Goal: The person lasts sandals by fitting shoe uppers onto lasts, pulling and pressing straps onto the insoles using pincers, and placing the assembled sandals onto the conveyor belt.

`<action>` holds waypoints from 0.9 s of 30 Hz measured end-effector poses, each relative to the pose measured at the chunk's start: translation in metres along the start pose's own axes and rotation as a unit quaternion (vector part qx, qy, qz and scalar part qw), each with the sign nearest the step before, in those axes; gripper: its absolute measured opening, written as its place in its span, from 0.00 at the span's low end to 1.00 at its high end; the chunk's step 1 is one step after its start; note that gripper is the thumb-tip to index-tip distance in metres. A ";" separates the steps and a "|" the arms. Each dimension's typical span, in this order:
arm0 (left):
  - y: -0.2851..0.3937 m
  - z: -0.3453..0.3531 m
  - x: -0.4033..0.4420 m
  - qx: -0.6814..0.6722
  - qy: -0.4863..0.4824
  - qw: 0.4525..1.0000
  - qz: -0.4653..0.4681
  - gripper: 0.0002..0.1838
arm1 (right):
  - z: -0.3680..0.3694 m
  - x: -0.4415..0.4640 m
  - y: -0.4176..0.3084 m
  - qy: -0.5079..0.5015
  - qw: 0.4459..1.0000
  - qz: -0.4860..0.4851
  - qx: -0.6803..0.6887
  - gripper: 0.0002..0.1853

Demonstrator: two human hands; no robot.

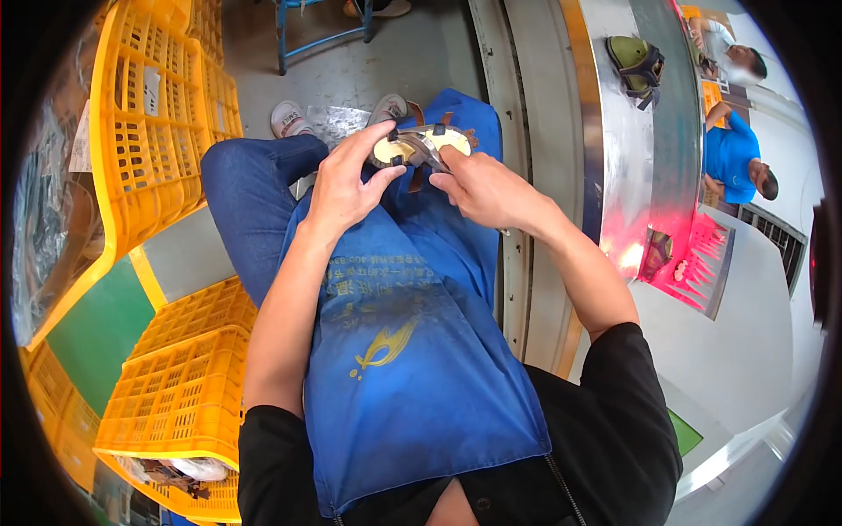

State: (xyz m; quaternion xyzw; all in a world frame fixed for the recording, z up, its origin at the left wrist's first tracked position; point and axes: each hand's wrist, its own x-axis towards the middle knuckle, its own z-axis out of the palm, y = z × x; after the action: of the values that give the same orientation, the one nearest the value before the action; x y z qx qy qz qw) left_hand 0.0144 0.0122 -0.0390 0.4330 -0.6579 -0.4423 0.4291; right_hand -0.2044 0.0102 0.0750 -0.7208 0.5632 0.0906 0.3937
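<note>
Above my apron-covered lap is a part-made sandal (424, 147), with a pale yellow insole face, black tabs and loose brown straps. A shiny grey-brown strip crosses its middle; I cannot tell whether this is a strap or a tool. My left hand (349, 180) grips the sandal's left end between fingers and thumb. On the other end, my right hand (481, 184) is closed with its thumb pressed to the yellow face. Its curled fingers hide part of the sandal's underside.
Yellow plastic crates (145, 131) stand on the left, with a stacked crate (180, 394) lower down holding brown pieces. Along the right runs a conveyor (627, 167) carrying a green-and-black shoe (635, 67) and another shoe (656, 254) under red light. Co-workers (738, 153) are beyond it.
</note>
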 end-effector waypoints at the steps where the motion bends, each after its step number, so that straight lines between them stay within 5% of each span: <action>1: -0.001 -0.001 0.001 -0.001 0.002 1.000 0.000 0.31 | -0.001 0.002 0.002 -0.008 1.000 -0.007 0.003 0.15; 3: -0.005 -0.001 0.003 0.044 0.001 0.996 0.072 0.30 | -0.006 0.002 -0.003 -0.019 1.000 -0.013 0.004 0.15; 5: -0.003 0.001 0.003 0.041 0.001 0.997 0.064 0.28 | -0.024 -0.001 -0.022 -0.117 0.977 0.125 0.128 0.13; 10: -0.006 0.003 -0.001 0.056 0.013 0.995 0.078 0.24 | -0.021 -0.017 -0.017 -0.050 0.958 0.112 0.258 0.22; 12: -0.008 0.003 -0.001 0.047 0.022 0.996 0.078 0.24 | -0.024 -0.022 -0.031 0.133 0.975 0.049 0.171 0.29; 13: -0.009 0.005 -0.002 0.038 0.029 0.996 0.077 0.26 | -0.021 -0.021 -0.035 0.134 0.975 0.049 0.171 0.29; 16: -0.009 0.012 -0.006 -0.032 0.049 0.998 -0.008 0.30 | 0.003 0.002 -0.035 0.327 0.924 -0.176 0.092 0.35; 18: -0.010 0.011 -0.008 -0.021 0.043 0.999 -0.012 0.32 | 0.022 0.009 -0.023 0.160 0.981 -0.089 -0.071 0.37; 21: -0.015 0.013 -0.007 -0.033 0.053 0.998 0.012 0.31 | 0.005 0.000 -0.019 0.142 0.986 -0.080 0.020 0.35; 22: -0.009 0.011 -0.006 -0.043 0.050 0.998 -0.002 0.31 | -0.005 -0.007 -0.017 0.133 0.984 -0.010 0.119 0.34; 27: 0.010 0.008 0.001 0.071 0.017 0.997 0.018 0.33 | -0.058 -0.071 0.011 0.426 0.900 0.063 0.073 0.22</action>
State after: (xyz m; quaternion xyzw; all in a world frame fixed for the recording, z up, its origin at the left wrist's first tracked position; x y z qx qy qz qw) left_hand 0.0052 0.0153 -0.0311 0.4579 -0.6878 -0.3790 0.4167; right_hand -0.2571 0.0232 0.1497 -0.6228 0.7262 -0.2421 0.1617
